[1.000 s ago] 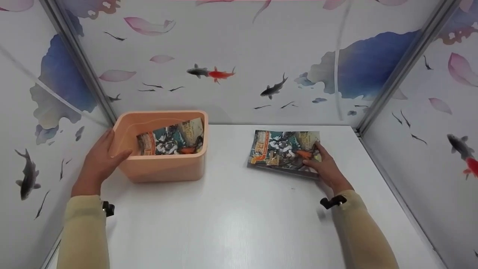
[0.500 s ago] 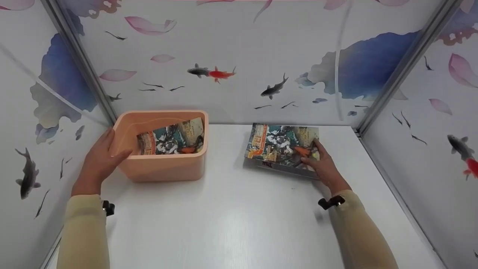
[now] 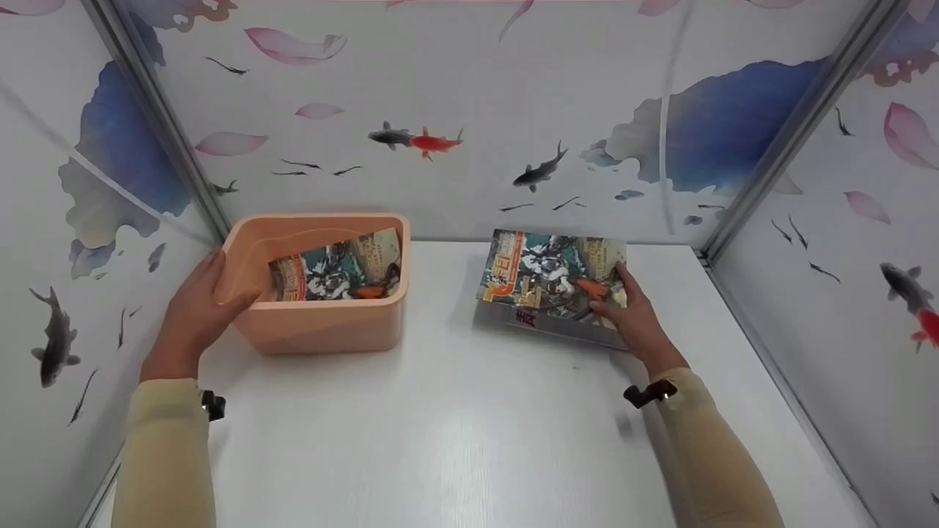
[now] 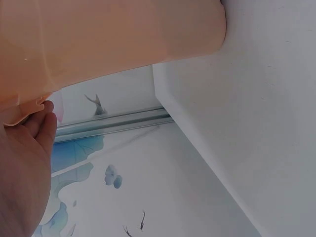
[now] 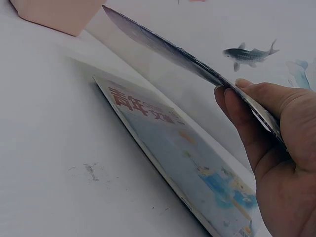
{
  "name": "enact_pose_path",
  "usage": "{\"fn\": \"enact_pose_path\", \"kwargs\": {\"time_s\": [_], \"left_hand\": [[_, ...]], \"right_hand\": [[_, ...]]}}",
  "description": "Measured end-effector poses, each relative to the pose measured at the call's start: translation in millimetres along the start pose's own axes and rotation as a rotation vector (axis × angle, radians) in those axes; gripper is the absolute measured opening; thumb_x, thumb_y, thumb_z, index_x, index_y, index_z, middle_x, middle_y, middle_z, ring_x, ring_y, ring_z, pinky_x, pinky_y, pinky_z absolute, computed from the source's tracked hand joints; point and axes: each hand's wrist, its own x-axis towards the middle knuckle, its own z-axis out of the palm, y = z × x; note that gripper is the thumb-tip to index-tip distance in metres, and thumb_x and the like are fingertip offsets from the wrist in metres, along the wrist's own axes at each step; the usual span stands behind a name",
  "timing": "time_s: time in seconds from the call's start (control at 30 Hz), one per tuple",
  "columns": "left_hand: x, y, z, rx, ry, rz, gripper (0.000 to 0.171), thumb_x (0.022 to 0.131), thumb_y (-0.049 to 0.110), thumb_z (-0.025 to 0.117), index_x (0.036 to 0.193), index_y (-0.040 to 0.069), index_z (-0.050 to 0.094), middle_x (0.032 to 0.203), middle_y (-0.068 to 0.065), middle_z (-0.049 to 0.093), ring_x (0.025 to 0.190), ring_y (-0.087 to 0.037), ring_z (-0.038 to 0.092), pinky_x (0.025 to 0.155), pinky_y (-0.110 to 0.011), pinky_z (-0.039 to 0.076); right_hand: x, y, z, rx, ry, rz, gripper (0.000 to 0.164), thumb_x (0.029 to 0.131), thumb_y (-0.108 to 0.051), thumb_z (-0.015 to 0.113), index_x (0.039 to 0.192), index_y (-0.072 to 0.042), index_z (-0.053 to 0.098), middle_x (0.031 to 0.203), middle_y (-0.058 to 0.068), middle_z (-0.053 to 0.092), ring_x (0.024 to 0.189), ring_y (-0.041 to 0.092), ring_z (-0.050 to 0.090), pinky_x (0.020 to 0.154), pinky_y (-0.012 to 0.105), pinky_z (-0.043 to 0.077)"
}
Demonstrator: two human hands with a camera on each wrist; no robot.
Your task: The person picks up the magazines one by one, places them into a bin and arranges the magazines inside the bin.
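Right hand pinches a magazine above another; left hand grips a bin's rim

The right hand (image 3: pixel 645 334) holds a glossy illustrated magazine (image 3: pixel 550 271) by its right edge, the thumb on top of the cover and other fingers beneath. The magazine extends leftward from these fingers, raised and tilted. Below the same fingers lies a pale-covered magazine (image 5: pixel 173 138) on the white tabletop (image 3: pixel 440 425); the right wrist view shows a plain gap between the two. Large red characters and a blue painted patch mark the lower cover.

Well to the left of the right fingers stands a peach plastic bin (image 3: pixel 315 334). The left hand (image 3: pixel 194 319) grips its left side, the thumb over the near left corner of the rim and the other fingers along the outside, curled under the lip in the left wrist view. Inside the bin, to the right of the left fingers, a slanted magazine (image 3: pixel 334 271) shows a cover much like the raised one.

Beyond both hands' fingers rises a white back panel (image 3: pixel 469 66) printed with fish, petals and blue washes. Behind the fingers, each wrist bears a small black device (image 3: pixel 649 394) at the cuff of a pale yellow sleeve (image 3: pixel 715 447).
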Motion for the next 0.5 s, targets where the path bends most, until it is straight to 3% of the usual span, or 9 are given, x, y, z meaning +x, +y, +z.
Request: {"fn": "enact_pose_path", "kwargs": {"time_s": [0.13,0.33,0.4,0.5], "left_hand": [[0.4,-0.2,-0.3,0.003,-0.002,0.001,0.109,0.103,0.063,0.069,0.178,0.009,0.012,0.184,-0.021,0.012,0.166,-0.052,0.015,0.127,-0.078,0.018],[-1.1,0.6,-0.7,0.014,0.006,0.018,0.109,0.103,0.061,0.070,0.177,0.006,0.013,0.183,-0.024,0.014,0.165,-0.054,0.017,0.126,-0.079,0.020],[-1.8,2.0,-1.0,0.008,0.005,0.018,0.109,0.103,0.061,0.070,0.177,0.006,0.013,0.183,-0.024,0.014,0.165,-0.054,0.016,0.126,-0.078,0.019],[-2.1,3.5,-1.6,0.000,0.003,0.016,0.109,0.103,0.061,0.070,0.178,0.007,0.012,0.183,-0.023,0.013,0.166,-0.054,0.015,0.127,-0.078,0.019]], "right_hand": [[5.4,5.6,-1.2,-0.001,0.003,-0.016,0.111,0.104,-0.033,0.082,0.179,-0.040,0.001,0.186,0.000,-0.009,0.170,0.029,-0.012,0.135,0.056,0.019],[6.1,1.0,2.8,0.082,0.009,-0.025,0.113,0.100,-0.031,0.086,0.178,-0.044,0.006,0.186,-0.008,-0.008,0.171,0.024,-0.004,0.120,0.039,0.048],[5.1,-2.4,4.1,0.083,0.018,-0.027,0.113,0.100,-0.031,0.086,0.178,-0.045,0.006,0.186,-0.009,-0.006,0.171,0.024,-0.003,0.123,0.040,0.045],[2.7,-8.9,5.1,0.044,0.033,-0.035,0.112,0.101,-0.033,0.085,0.178,-0.044,0.003,0.186,-0.007,-0.006,0.170,0.024,-0.010,0.134,0.049,0.027]]}}
